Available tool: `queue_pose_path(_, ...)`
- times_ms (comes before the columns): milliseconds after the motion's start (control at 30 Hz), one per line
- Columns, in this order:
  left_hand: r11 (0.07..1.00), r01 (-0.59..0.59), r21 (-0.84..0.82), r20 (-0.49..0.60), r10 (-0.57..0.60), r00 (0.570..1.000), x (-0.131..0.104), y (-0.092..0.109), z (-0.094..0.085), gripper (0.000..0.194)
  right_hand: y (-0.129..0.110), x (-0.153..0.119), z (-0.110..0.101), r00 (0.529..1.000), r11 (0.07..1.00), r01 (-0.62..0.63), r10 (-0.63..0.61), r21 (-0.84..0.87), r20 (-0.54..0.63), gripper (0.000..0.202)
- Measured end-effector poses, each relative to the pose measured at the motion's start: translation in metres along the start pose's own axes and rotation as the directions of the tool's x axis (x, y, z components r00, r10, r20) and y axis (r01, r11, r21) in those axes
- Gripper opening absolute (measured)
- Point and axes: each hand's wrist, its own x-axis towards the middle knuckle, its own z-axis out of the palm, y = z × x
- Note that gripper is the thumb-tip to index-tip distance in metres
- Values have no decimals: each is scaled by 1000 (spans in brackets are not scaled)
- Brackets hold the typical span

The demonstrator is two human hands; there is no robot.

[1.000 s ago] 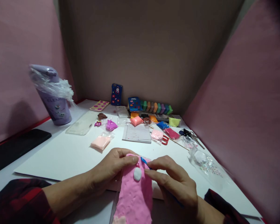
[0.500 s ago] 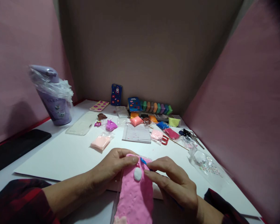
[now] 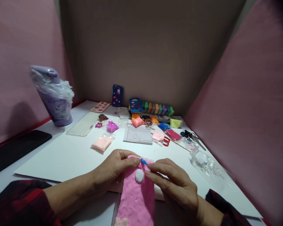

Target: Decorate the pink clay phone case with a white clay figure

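A flat case covered in pink clay (image 3: 138, 197) stands at bottom centre, held up off the white board. My left hand (image 3: 115, 166) grips its upper left edge, thumb on the front. A white oval piece (image 3: 139, 175) sits on the pink clay, with a small red bit just above it. My right hand (image 3: 176, 182) is closed on a tool whose blue tip (image 3: 143, 161) touches the clay near the top; most of its handle is hidden by the fingers.
Behind my hands are a lined notepad (image 3: 138, 135), a peach clay packet (image 3: 102, 142), red scissors (image 3: 166, 141) and a bead bag (image 3: 206, 163). A purple bottle (image 3: 55, 100) stands left, near a black phone-like slab (image 3: 21, 147). Decorated cases (image 3: 117, 95) stand at the back.
The blue tip and my right hand have shifted slightly left, toward my left thumb. My left hand and the pink case have hardly moved.
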Motion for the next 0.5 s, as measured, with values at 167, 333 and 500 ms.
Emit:
queue_pose_path(167, 999, 13, 29, -20, -13, 1000, -1, 3, 0, 27, 2, 3, 0, 998, 998, 51, -51, -21, 35, 36)
queue_pose_path(333, 998, 42, 54, -44, -40, 998, 2, 0, -3, 34, 2, 0, -1, 999, 998, 47, -46, -36, 28, 35)
queue_pose_path(500, 998, 43, 35, -37, -41, 998, 0, 0, -1, 31, 2, 0, -2, 999, 999, 35, -35, -27, -6, 34)
